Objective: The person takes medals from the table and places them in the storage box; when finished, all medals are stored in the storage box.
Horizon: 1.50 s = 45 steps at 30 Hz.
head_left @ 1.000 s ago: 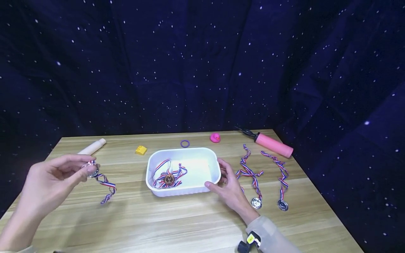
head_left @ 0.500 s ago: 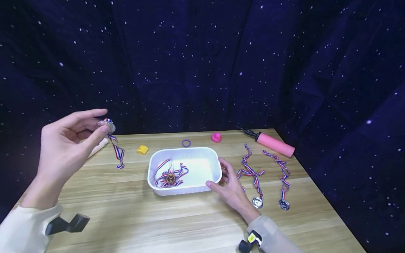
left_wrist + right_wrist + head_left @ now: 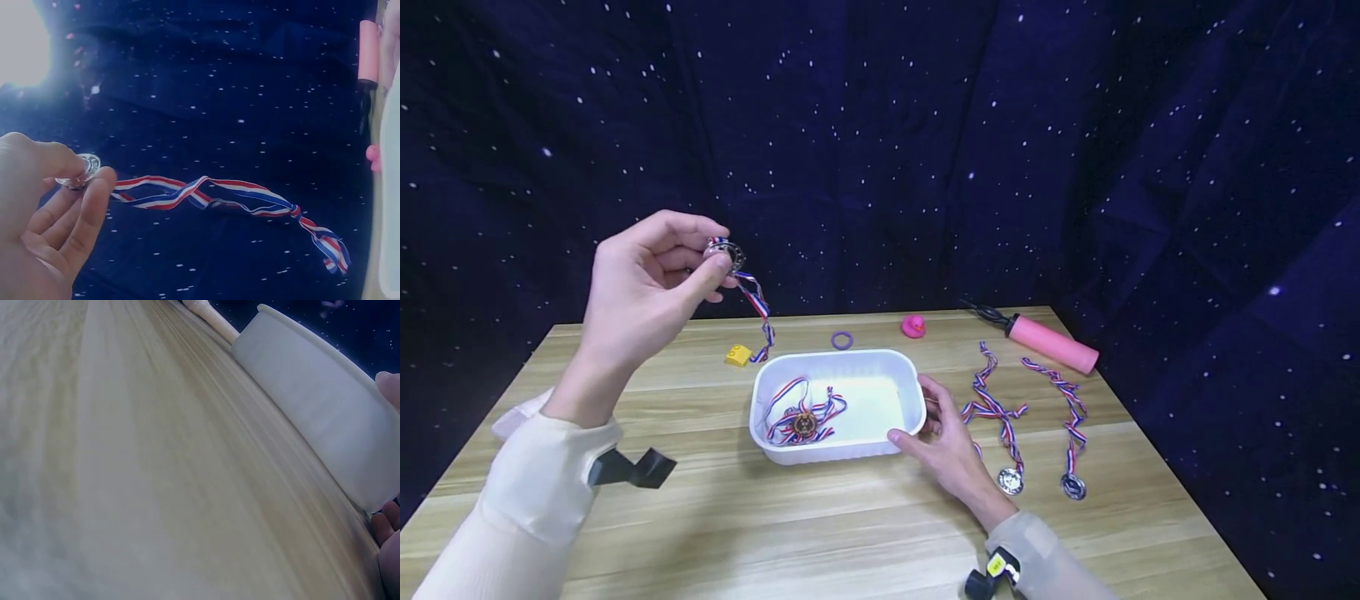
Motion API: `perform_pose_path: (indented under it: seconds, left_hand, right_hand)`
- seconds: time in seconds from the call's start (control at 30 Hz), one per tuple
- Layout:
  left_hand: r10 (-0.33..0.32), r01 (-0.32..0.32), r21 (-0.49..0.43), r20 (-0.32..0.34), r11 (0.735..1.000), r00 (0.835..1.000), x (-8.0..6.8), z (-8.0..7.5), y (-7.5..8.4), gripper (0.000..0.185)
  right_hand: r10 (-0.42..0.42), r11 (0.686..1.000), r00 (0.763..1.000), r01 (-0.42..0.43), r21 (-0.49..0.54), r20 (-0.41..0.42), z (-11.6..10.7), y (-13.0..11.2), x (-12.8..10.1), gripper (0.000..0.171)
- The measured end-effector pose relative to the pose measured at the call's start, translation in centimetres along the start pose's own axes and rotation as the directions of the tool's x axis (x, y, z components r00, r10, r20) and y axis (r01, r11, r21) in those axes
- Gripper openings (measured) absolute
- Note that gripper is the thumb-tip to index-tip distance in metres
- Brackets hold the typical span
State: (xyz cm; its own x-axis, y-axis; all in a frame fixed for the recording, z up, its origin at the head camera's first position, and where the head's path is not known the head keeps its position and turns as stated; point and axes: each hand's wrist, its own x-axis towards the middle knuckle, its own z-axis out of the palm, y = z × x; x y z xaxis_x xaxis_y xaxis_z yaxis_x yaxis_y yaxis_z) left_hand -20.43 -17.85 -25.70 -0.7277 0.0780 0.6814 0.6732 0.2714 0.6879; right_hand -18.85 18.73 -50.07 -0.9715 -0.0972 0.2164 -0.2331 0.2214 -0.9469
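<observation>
Left hand (image 3: 643,292) pinches silver medal (image 3: 735,252) between thumb and fingers, raised above desk (image 3: 820,533), left of white tub (image 3: 831,452); striped ribbon (image 3: 762,307) hangs down. Right hand (image 3: 946,448) grips tub's right end. Bronze medal (image 3: 804,424) lies in tub's left half. Shiny medal (image 3: 1010,481), darker medal (image 3: 1072,486) toward desk's right edge; pink pump (image 3: 1051,342) at far right corner.

A silver medal (image 3: 734,252), striped ribbon (image 3: 200,182) dangling, is held aloft near an upright white tub (image 3: 827,454) on the table (image 3: 820,533).
</observation>
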Motion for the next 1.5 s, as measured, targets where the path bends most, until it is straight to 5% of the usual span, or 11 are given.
perform_pose_path:
  seconds: [0.37, 0.57, 0.77, 1.23, 1.5]
  left_hand:
    - [-0.095, 0.088, 0.046, 0.177, 0.995, 0.980, -0.9, 3.7, -4.8, 0.017]
    - [-0.164, 0.152, 0.067, 0.242, 0.986, 0.956, -3.5, 5.1, -8.4, 0.016]
    - [-0.239, 0.221, 0.097, 0.271, 0.970, 0.932, -6.3, 5.9, -10.4, 0.017]
    - [-0.224, 0.123, 0.304, 0.324, 0.945, 0.919, -9.7, 6.8, -12.4, 0.025]
    - [-0.257, 0.061, 0.428, 0.416, 0.902, 0.872, -10.1, 7.0, -12.8, 0.020]
  right_hand:
    - [0.001, 1.000, 1.000, -0.001, -0.002, 0.000, 0.1, -0.1, -0.1, 0.103]
    - [0.000, 1.000, 1.000, 0.000, 0.010, 0.004, 0.1, 0.0, 0.0, 0.102]
    - [-0.002, 1.000, 1.000, 0.001, 0.015, 0.012, 0.2, 0.1, 0.0, 0.102]
    - [-0.019, 1.000, 1.000, 0.019, 0.012, 0.012, 0.0, -0.1, 0.1, 0.100]
    - [-0.023, 0.999, 1.000, 0.023, 0.023, 0.010, 0.0, 0.0, 0.0, 0.101]
